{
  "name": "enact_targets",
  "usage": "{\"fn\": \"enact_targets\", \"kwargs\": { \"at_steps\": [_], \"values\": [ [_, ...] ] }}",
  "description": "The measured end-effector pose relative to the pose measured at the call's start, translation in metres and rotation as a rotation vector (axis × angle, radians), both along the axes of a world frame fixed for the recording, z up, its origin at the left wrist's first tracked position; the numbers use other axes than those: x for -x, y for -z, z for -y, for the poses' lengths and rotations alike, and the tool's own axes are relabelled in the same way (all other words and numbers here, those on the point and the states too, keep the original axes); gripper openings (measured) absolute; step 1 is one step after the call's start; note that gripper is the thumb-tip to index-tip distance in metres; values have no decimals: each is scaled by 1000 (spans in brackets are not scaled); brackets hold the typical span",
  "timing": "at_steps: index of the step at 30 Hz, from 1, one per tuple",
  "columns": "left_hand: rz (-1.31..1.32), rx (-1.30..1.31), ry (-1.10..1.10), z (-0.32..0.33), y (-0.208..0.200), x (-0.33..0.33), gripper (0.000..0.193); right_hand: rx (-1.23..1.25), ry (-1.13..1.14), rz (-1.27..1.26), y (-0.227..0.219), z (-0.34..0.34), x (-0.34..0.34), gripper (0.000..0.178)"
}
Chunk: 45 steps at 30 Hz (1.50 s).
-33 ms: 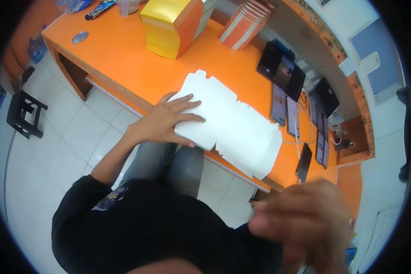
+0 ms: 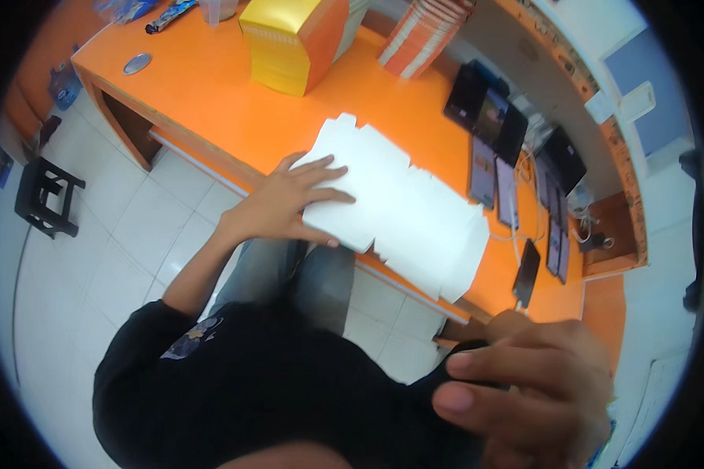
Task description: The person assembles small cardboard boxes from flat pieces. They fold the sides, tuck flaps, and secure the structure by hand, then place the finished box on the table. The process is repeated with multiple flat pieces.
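My left hand [image 2: 289, 202] lies flat with fingers spread on a white die-cut cardboard sheet [image 2: 399, 203], close to its left end. The sheet has notches and tabs along its edges and lies on the orange table [image 2: 211, 86] by its front edge; whether several sheets are stacked there I cannot tell. Raised close to the camera at the lower right is my right hand [image 2: 540, 383]. Its fingers are loosely curled and apart, with nothing visible in them; the thumb is hidden. It is clear of the cardboard.
A yellow and orange carton [image 2: 278, 47] and nested red-and-white striped paper tubs [image 2: 422, 39] stand at the back. Several phones [image 2: 483, 172], a dark tablet [image 2: 493, 113] and white cables lie to the right. A round lid [image 2: 138, 64] is at far left; a black stool [image 2: 48, 195] stands on the floor.
My right hand has shifted slightly, and its curled fingers now show more sharply. My left hand stays on the cardboard; the whole view has shifted a little.
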<state>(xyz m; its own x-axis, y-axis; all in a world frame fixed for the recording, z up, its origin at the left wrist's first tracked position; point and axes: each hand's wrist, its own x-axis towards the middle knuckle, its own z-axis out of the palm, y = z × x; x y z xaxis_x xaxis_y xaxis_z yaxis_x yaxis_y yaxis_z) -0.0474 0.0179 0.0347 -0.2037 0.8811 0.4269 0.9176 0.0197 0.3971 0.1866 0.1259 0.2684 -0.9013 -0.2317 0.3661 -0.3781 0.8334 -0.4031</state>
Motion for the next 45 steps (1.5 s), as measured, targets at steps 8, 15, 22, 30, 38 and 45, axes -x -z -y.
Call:
{"fn": "enact_targets", "kwargs": {
  "at_steps": [8,15,22,30,38,45],
  "values": [
    [64,-62,-40,0,7,-4,59,-194,249,-250,-3,40,-5,16],
    [56,-30,-48,-3,3,-4,59,-230,-15,-38,-27,13,-21,25],
    [83,-40,-55,-1,4,-5,59,-177,115,-275,1,32,-24,27],
    [41,-50,-60,-2,7,-4,58,-250,27,28,-26,23,-21,27],
    [73,-12,-88,-2,6,-6,58,-219,-391,-369,19,-28,-16,17],
    [126,-54,-28,4,5,-7,48,-234,-205,-314,4,-17,-60,18]
  ]
}}
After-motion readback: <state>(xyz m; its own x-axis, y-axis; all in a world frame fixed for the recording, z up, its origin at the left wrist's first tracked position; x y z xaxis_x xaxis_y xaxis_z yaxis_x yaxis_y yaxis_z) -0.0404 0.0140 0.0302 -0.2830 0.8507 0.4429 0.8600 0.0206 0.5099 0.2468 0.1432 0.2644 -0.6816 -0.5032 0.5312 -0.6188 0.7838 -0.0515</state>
